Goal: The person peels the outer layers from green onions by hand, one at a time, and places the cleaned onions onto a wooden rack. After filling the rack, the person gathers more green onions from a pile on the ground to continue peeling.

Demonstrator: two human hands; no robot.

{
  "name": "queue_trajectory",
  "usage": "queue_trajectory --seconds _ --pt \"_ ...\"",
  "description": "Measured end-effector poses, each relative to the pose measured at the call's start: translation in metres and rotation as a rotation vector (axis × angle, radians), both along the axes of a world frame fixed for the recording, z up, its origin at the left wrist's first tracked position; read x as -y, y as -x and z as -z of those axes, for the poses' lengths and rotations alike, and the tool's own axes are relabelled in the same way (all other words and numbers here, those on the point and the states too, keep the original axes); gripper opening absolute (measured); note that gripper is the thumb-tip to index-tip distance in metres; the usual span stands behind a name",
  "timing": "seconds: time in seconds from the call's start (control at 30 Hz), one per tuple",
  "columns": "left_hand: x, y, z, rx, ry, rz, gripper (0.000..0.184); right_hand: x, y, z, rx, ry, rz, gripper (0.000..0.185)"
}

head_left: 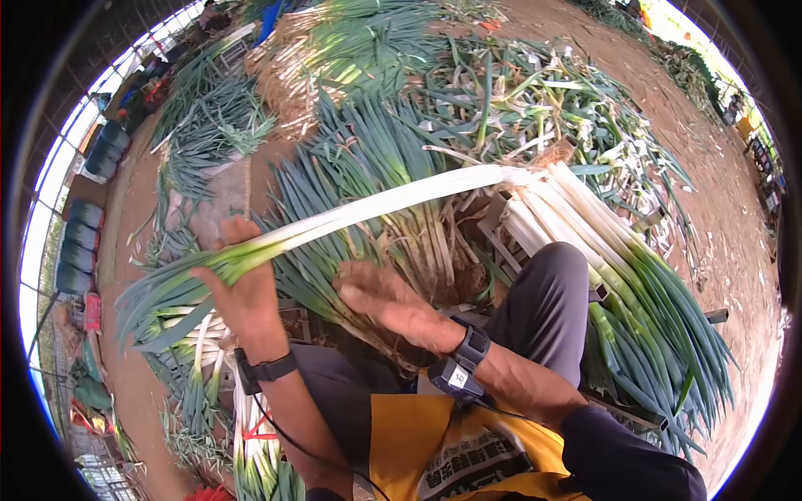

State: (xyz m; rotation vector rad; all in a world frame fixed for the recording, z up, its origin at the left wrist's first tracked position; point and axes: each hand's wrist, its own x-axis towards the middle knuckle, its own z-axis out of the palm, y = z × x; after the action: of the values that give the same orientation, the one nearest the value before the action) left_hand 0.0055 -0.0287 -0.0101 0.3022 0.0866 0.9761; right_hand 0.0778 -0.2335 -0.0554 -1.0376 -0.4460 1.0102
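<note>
A long leek [368, 211] with a white stem and green leaves lies across the palm of my left hand [242, 288], its root end pointing right, over a stack of cleaned leeks [585, 217]. The fingers of my left hand are partly hidden behind the leaves, with the thumb spread below them. My right hand [380, 296] is held over the uncleaned leeks [401, 200], below the long leek, apart from it. Its fingers are loosely extended and nothing shows in them.
Loose leaf scraps [568, 108] cover the ground behind the stack. More leeks [351, 42] are heaped at the top. A bundle with a red tie [257, 434] is at lower left. Dark crates [79, 246] stand along the left fence.
</note>
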Motion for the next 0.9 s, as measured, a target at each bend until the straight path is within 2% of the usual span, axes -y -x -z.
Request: queue_trajectory --seconds 0.1,0.23,0.3,0.33,0.43,0.5,0.57,0.6,0.67,0.73,0.77,0.8,0.87,0.9 --pt "0.022 -0.017 0.011 -0.058 -0.273 0.189 0.065 -0.047 -0.008 -0.039 -0.196 -0.283 0.297 0.045" --pt "0.048 -0.035 0.019 -0.054 -0.598 0.459 0.076 -0.064 -0.016 -0.066 -0.603 -0.47 0.438 0.027" --pt "0.062 -0.039 0.012 -0.134 -0.63 0.512 0.086 -0.06 -0.02 -0.068 -0.741 -0.576 0.502 0.021" --pt "0.071 -0.041 0.009 -0.166 -0.64 0.551 0.091 -0.052 -0.023 -0.086 -0.793 -0.585 0.634 0.017" --pt "0.076 -0.039 0.009 -0.31 -0.775 0.768 0.084 -0.025 -0.06 -0.089 -0.637 -0.672 0.87 0.017" --pt "0.072 -0.032 0.012 -0.389 -0.877 0.914 0.08 0.011 -0.101 -0.091 -0.417 -0.803 0.96 0.016" --pt "0.077 -0.03 0.012 -0.469 -0.995 1.047 0.076 0.064 -0.128 -0.124 -0.196 -0.776 1.185 0.017" --pt "0.084 -0.03 0.008 -0.476 -1.021 0.982 0.066 0.095 -0.145 -0.138 -0.06 -0.794 1.243 0.017" --pt "0.081 -0.029 0.01 -0.513 -1.039 0.979 0.064 0.161 -0.165 -0.172 0.391 -0.746 1.332 0.019" --pt "0.083 -0.024 0.007 -0.56 -1.025 0.894 0.059 0.23 -0.184 -0.212 0.909 -0.583 1.414 0.017" --pt "0.083 -0.025 0.006 -0.553 -1.016 0.901 0.058 0.262 -0.189 -0.234 1.252 -0.227 1.583 0.017" --pt "0.08 -0.028 0.006 -0.548 -1.009 0.908 0.058 0.284 -0.191 -0.258 1.386 -0.277 1.495 0.019" --pt "0.081 -0.03 0.004 -0.562 -1.009 0.896 0.055 0.323 -0.189 -0.296 1.71 0.125 1.432 0.023" --pt "0.082 -0.032 0.003 -0.576 -1.0 0.895 0.055 0.345 -0.191 -0.305 1.814 0.454 1.393 0.029"
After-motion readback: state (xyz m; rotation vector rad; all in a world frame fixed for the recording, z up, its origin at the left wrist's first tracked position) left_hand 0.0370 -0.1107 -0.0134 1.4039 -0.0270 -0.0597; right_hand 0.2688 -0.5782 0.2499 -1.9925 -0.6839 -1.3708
